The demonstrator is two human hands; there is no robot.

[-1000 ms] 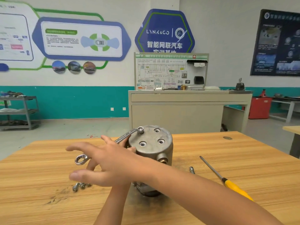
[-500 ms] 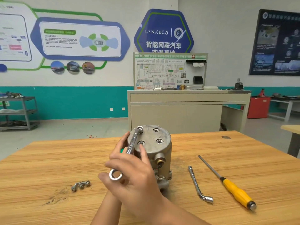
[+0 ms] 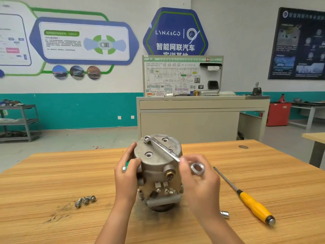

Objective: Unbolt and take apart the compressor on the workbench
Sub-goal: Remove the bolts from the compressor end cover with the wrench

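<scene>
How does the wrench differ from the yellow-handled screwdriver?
The wrench is bare flat metal; the screwdriver has a round shaft and a yellow handle. The wrench sits raised, its ring end seated atop the compressor, while the screwdriver lies on the workbench. The right hand holds the wrench; nothing touches the screwdriver. Both are long hand tools.

Clasped the left side of the compressor (image 3: 154,166) with the left hand (image 3: 127,170), fingers curled behind, thumb in front. Pinched the wrench (image 3: 165,148) near its free ring end in the right hand (image 3: 199,180), fingers curled.
</scene>
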